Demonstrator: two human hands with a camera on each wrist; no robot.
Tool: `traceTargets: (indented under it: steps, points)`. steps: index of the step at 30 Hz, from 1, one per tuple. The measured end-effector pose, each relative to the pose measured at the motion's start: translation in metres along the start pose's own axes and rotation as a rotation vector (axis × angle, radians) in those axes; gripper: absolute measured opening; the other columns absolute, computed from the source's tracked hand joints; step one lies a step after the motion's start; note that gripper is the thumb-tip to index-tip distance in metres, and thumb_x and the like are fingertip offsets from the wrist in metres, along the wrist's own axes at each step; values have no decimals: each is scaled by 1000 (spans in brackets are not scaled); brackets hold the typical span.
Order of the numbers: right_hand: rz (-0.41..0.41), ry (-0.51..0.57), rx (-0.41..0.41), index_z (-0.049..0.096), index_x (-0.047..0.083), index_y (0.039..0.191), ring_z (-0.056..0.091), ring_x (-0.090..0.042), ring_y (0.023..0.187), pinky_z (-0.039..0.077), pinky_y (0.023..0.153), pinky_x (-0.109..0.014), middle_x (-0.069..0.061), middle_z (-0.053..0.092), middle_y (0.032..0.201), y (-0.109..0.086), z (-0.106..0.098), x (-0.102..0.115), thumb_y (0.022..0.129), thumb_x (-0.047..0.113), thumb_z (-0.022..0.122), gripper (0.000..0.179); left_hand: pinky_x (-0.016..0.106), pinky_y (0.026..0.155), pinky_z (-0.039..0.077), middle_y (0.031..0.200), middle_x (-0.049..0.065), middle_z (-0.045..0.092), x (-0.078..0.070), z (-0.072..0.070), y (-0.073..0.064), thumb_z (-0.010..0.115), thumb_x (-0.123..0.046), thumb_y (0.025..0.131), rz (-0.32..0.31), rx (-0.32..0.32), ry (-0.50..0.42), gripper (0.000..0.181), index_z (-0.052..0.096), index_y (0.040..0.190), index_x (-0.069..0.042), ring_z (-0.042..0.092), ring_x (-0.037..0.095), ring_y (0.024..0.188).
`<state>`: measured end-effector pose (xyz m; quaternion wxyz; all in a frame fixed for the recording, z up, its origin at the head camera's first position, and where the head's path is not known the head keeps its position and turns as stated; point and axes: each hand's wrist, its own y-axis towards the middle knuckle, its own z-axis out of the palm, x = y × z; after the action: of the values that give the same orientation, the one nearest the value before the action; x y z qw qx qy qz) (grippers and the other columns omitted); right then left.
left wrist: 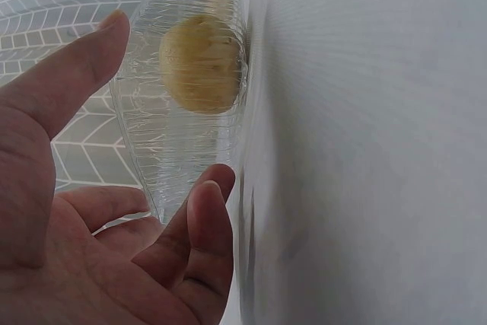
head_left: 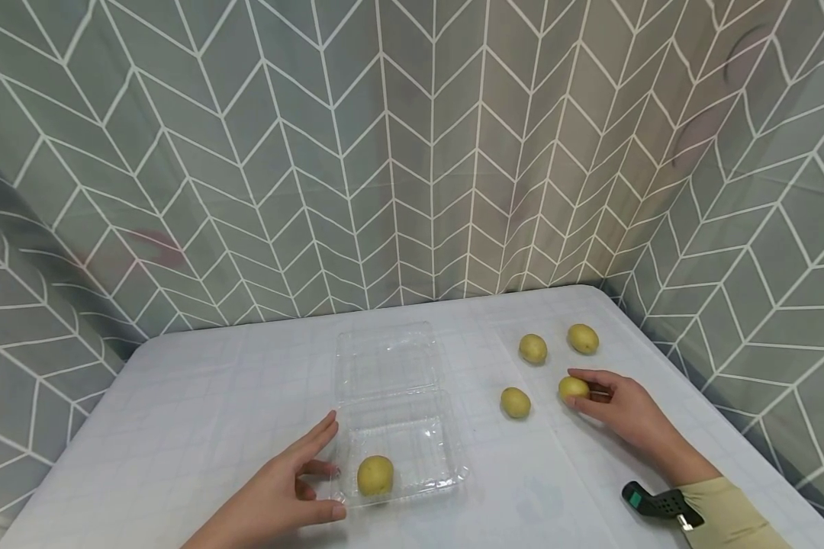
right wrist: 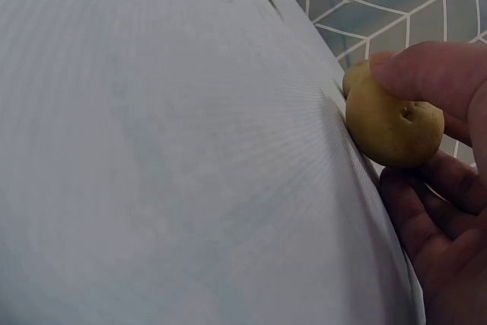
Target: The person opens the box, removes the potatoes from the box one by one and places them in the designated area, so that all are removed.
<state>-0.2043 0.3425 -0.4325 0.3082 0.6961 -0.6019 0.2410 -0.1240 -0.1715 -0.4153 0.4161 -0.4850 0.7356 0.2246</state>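
My right hand (head_left: 625,408) is at the right of the table, its thumb and fingers around a yellow potato (head_left: 573,389). In the right wrist view the thumb lies on top of this potato (right wrist: 396,123), with curled fingers below it. A clear plastic clamshell box (head_left: 422,450) stands open in the middle, its lid (head_left: 387,362) laid back away from me. One potato (head_left: 374,476) lies inside the base, near the front left corner. My left hand (head_left: 281,484) is at the box's left side, thumb and fingers spread along its edge; the left wrist view shows the box wall (left wrist: 179,150) between them.
Three loose potatoes lie near my right hand: one to its left (head_left: 516,402), plus a middle potato (head_left: 532,348) and a far potato (head_left: 583,338) behind. A white cloth covers the table (head_left: 178,412). Patterned curtains (head_left: 412,168) enclose the back and sides.
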Motion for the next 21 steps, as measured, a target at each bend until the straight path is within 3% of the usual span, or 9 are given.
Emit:
traceTargets:
  steps: [21]
  points:
    - [-16, 30, 5, 55, -1, 138, 60, -33, 114, 46, 82, -14, -19, 59, 133, -1, -2, -1, 88, 36, 77, 66, 25, 73, 51, 164, 0, 15, 0, 0, 1, 85, -39, 76, -9, 7, 3, 104, 26, 158, -15, 60, 9, 108]
